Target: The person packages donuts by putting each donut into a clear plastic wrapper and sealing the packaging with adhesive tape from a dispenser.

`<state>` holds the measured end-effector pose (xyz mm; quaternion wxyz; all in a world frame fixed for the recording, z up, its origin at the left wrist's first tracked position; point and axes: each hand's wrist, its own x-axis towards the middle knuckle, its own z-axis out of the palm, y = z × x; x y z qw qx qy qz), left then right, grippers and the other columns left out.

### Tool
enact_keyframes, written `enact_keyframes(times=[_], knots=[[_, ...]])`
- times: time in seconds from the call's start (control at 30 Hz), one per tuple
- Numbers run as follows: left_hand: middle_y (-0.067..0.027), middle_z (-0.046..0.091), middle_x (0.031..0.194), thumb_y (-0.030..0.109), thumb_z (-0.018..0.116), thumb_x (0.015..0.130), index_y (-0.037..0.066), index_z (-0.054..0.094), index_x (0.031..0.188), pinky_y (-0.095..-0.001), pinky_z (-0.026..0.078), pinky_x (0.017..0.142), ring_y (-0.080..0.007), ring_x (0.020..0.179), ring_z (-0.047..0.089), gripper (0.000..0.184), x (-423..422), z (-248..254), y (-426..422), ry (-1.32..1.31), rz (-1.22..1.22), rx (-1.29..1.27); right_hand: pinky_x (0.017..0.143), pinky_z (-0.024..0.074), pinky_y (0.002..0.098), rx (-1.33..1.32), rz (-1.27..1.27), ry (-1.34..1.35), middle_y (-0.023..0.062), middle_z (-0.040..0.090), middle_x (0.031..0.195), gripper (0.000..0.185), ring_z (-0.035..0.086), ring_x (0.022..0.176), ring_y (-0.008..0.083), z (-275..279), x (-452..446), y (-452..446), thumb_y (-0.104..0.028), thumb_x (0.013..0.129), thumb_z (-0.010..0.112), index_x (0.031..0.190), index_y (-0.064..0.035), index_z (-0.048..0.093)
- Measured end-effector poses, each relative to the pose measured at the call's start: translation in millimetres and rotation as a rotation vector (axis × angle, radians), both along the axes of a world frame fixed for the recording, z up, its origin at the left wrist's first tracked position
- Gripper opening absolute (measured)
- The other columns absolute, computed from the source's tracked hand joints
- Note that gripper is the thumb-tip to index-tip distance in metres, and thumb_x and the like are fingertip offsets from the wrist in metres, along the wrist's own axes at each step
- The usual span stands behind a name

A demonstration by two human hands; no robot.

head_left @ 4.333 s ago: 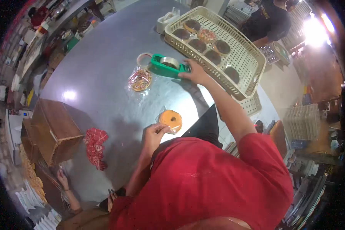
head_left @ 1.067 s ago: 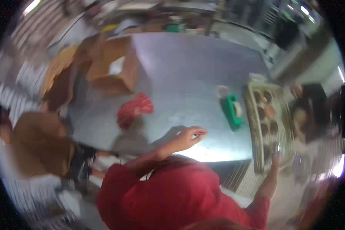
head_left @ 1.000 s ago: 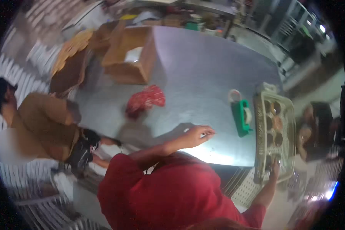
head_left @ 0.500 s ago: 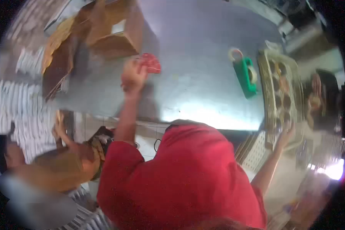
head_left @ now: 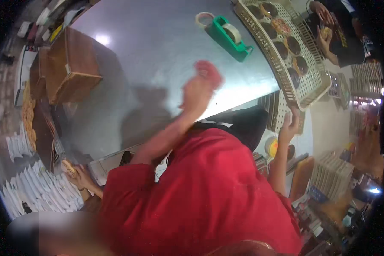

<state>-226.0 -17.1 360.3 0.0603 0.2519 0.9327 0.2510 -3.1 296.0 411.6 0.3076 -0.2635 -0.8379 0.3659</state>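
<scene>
My left hand is closed around a bunched red cloth, which lies on the shiny metal tabletop; both are blurred by motion. My right hand is by the near end of a beige plastic crate, its fingers stretched upward and apart. Whether its fingertips touch the rim is unclear. Inside the crate are several round donuts, most with dark tops. Beside the crate stands a green tape dispenser with a pale roll in it.
A loose tape roll lies by the dispenser. Brown boxes stand on the left. One co-worker's hand holds a pastry at lower left; another's hands hold one at upper right. Stacked crates stand at right.
My left hand has moved the red cloth rightward across the tabletop, away from the brown boxes. My right hand has come off the crate's near corner. The whole view has turned.
</scene>
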Motion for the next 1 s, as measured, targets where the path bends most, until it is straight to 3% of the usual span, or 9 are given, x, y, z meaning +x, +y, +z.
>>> enact_keyframes(times=[0.17, 0.27, 0.33, 0.43, 0.5, 0.57, 0.7, 0.77, 1.0], knots=[[-0.0127, 0.064, 0.120, -0.001, 0.057, 0.081, 0.012, 0.068, 0.120, -0.0405, 0.046, 0.101, -0.0313, 0.119, 0.058, 0.043, 94.9, -25.4, 157.7, -0.389, -0.671, 0.943, 0.109, 0.0374, 0.0365, -0.061, -0.071, -0.018, 0.0150, 0.060, 0.131, 0.032, 0.054, 0.126, 0.0255, 16.4, 31.8, -36.3, -0.010, 0.099, 0.057, 0.129, 0.0023, 0.058], [-0.0156, 0.062, 0.121, -0.003, 0.056, 0.080, 0.015, 0.069, 0.122, -0.0399, 0.045, 0.104, -0.0290, 0.120, 0.056, 0.048, 89.7, 34.5, 160.1, -0.535, -0.634, 0.933, 0.107, 0.0402, 0.0361, 0.001, -0.170, 0.001, 0.0164, 0.060, 0.131, 0.031, 0.055, 0.122, 0.0251, 38.5, 47.2, -27.5, -0.011, 0.100, 0.054, 0.126, 0.0050, 0.059], [-0.0162, 0.060, 0.124, -0.004, 0.054, 0.083, 0.009, 0.070, 0.119, -0.0381, 0.053, 0.093, -0.0272, 0.111, 0.063, 0.041, 72.4, 44.0, 123.8, -0.013, -0.395, 0.848, 0.106, 0.0408, 0.0361, 0.007, -0.353, 0.070, 0.0162, 0.062, 0.127, 0.030, 0.057, 0.118, 0.0251, 40.8, 56.7, -24.3, -0.013, 0.101, 0.054, 0.124, 0.0050, 0.060], [-0.0136, 0.066, 0.103, 0.005, 0.052, 0.095, 0.000, 0.071, 0.104, -0.0294, 0.059, 0.059, -0.0209, 0.070, 0.068, 0.022, 3.5, 23.1, 11.7, -0.313, 0.126, 1.048, 0.102, 0.0435, 0.0340, -0.087, -0.267, -0.027, 0.0142, 0.062, 0.126, 0.030, 0.058, 0.115, 0.0222, 7.6, 58.6, -20.5, -0.013, 0.102, 0.054, 0.125, 0.0046, 0.059], [-0.0155, 0.063, 0.111, 0.003, 0.067, 0.080, 0.004, 0.069, 0.111, -0.0412, 0.051, 0.085, -0.0315, 0.098, 0.063, 0.031, 4.2, 1.3, -73.0, -0.171, 0.675, 0.955, 0.100, 0.0449, 0.0329, -0.114, -0.196, -0.074, 0.0132, 0.062, 0.126, 0.030, 0.059, 0.113, 0.0207, 0.6, 40.1, -22.8, -0.013, 0.102, 0.054, 0.126, 0.0044, 0.058], [-0.0154, 0.063, 0.113, -0.001, 0.062, 0.085, 0.002, 0.066, 0.120, -0.0446, 0.049, 0.091, -0.0335, 0.104, 0.061, 0.035, 41.3, -6.2, -138.0, 0.516, 0.562, 0.282, 0.098, 0.0452, 0.0308, -0.205, 0.005, -0.110, 0.0120, 0.062, 0.124, 0.029, 0.059, 0.109, 0.0191, -2.8, 8.0, -48.6, -0.013, 0.102, 0.054, 0.126, 0.0034, 0.059], [-0.0155, 0.062, 0.115, -0.002, 0.062, 0.081, 0.004, 0.067, 0.119, -0.0484, 0.045, 0.095, -0.0358, 0.111, 0.057, 0.038, 82.0, -22.2, -166.5, 0.520, 0.604, -0.092, 0.102, 0.0430, 0.0344, -0.180, 0.357, -0.104, 0.0121, 0.065, 0.122, 0.032, 0.060, 0.113, 0.0231, 0.1, -66.8, -79.2, -0.018, 0.100, 0.057, 0.125, 0.0018, 0.060], [-0.0168, 0.063, 0.110, 0.000, 0.063, 0.077, 0.005, 0.068, 0.116, -0.0491, 0.045, 0.094, -0.0364, 0.109, 0.057, 0.040, 86.0, -60.7, -137.6, 0.141, 0.450, 0.551, 0.100, 0.0442, 0.0340, -0.288, 0.428, -0.339, 0.0111, 0.066, 0.121, 0.030, 0.061, 0.112, 0.0238, 31.3, -99.6, -105.2, -0.016, 0.100, 0.057, 0.124, 0.0008, 0.061], [-0.0155, 0.064, 0.103, 0.012, 0.060, 0.087, 0.006, 0.072, 0.101, -0.0424, 0.051, 0.086, -0.0293, 0.100, 0.060, 0.019, 45.0, 39.1, -95.5, -0.040, 0.155, 0.629, 0.090, 0.0488, 0.0312, -0.224, 0.868, -0.156, 0.0129, 0.070, 0.108, 0.025, 0.066, 0.100, 0.0194, 35.6, -130.4, -158.3, -0.014, 0.098, 0.060, 0.117, 0.0022, 0.065]])
